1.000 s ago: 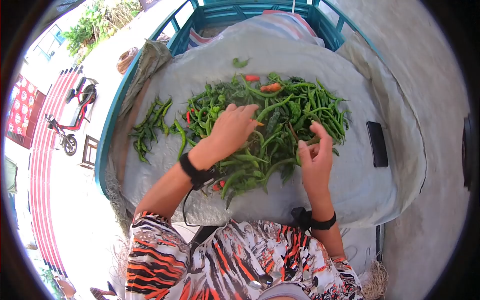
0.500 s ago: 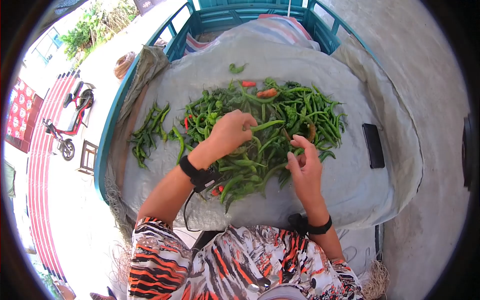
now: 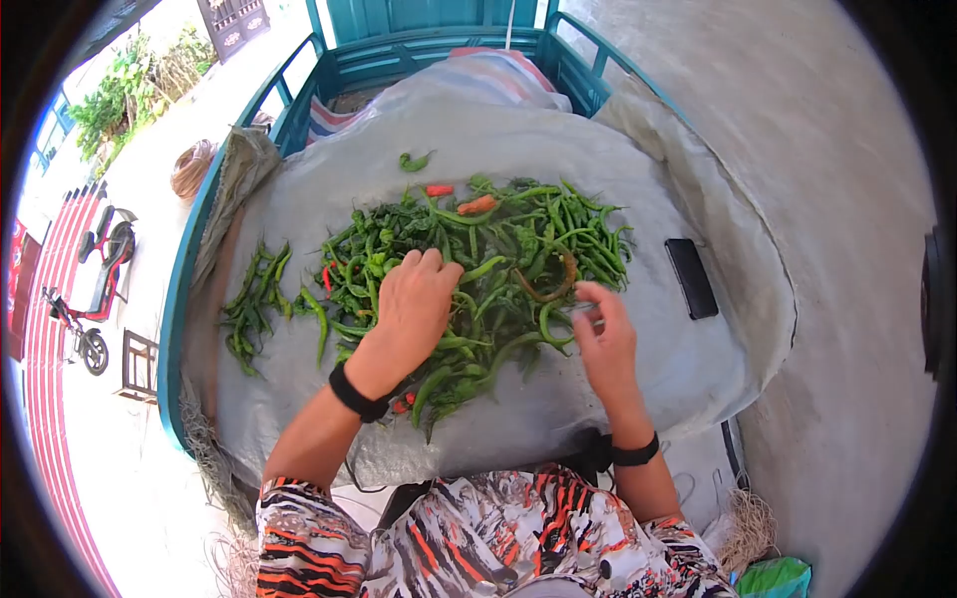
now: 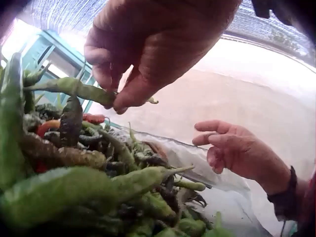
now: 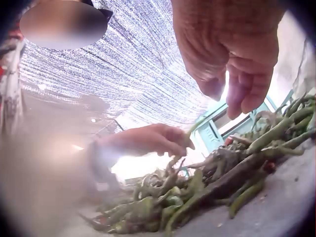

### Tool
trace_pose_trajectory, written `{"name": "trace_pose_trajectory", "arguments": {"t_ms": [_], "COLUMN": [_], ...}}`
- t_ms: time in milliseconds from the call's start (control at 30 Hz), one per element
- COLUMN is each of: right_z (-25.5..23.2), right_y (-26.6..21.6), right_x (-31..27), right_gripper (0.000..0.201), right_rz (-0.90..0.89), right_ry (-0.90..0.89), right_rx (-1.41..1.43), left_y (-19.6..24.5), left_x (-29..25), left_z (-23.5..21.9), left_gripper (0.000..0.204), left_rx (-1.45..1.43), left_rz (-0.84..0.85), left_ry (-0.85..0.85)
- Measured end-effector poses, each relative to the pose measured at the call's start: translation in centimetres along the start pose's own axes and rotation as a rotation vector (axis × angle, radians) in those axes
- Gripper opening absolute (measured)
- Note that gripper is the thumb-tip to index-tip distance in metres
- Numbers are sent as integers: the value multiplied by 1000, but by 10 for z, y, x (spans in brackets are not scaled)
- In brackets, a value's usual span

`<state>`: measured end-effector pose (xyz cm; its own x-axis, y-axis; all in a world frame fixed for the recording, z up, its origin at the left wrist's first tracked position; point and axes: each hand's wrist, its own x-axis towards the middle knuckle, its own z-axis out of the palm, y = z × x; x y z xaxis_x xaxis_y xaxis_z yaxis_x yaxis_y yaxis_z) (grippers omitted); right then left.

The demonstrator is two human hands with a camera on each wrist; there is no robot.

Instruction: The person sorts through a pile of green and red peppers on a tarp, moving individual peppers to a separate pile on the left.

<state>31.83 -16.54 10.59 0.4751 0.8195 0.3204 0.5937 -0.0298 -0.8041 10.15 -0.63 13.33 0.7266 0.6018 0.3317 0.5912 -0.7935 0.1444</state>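
My left hand (image 3: pixel 411 304) is over the left middle of a pile of green chili peppers (image 3: pixel 464 384). In the left wrist view its thumb and fingers pinch a slim green chili pepper (image 4: pixel 74 89) above the pile. At the pile's right edge is my right hand (image 3: pixel 608 344), its thumb and fingers apart and loosely bent, with nothing seen between them in the right wrist view. A curled green pepper (image 3: pixel 551 327) lies just left of its fingertips. Beyond that, a brownish curved pepper (image 3: pixel 558 289) rests on the pile.
A grey sheet (image 3: pixel 329 179) covers the bed of a teal cart (image 3: pixel 439 47). On it are a smaller group of green peppers (image 3: pixel 249 309) to the left, a black phone (image 3: pixel 691 279) to the right, and red (image 3: pixel 439 189) and orange (image 3: pixel 477 204) peppers at the pile's far side.
The head view has swung, shifting the scene left and down. My left hand, over the pile a second ago, has picked up a green chili pepper. My right hand has drawn back from the pile's middle.
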Motion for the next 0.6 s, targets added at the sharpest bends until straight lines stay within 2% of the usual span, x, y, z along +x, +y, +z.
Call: {"name": "trace_pose_trajectory", "arguments": {"t_ms": [100, 133, 200, 300, 333, 400, 533, 600], "right_z": [-18, -26, -34, -33, -32, -24, 0, 8], "right_y": [19, 17, 32, 59, 64, 67, 76, 75], "right_x": [22, 31, 51, 84, 93, 111, 148, 161], "right_gripper": [41, 42, 43, 48, 51, 58, 71, 73], "right_rz": [-36, -2, -97, -184, -200, -142, -15, -2], "right_ry": [39, -1, -11, -43, -60, -102, -255, -326], "right_rx": [-157, -208, -293, -309, -296, -308, -316, -424], "left_y": [8, 13, 25, 45, 51, 59, 73, 76], "left_x": [-14, -19, -30, -54, -64, -78, -84, -82], "left_z": [-5, -7, -10, -12, -7, 12, 27, 31], "left_gripper": [40, 43, 49, 53, 54, 56, 56, 54], "left_rx": [80, 2, -150, -222, -203, -164, -71, -74], "left_rz": [20, 26, 39, 55, 72, 99, 18, -39], "left_ry": [50, 35, 7, -250, -261, -276, -262, -274]}}
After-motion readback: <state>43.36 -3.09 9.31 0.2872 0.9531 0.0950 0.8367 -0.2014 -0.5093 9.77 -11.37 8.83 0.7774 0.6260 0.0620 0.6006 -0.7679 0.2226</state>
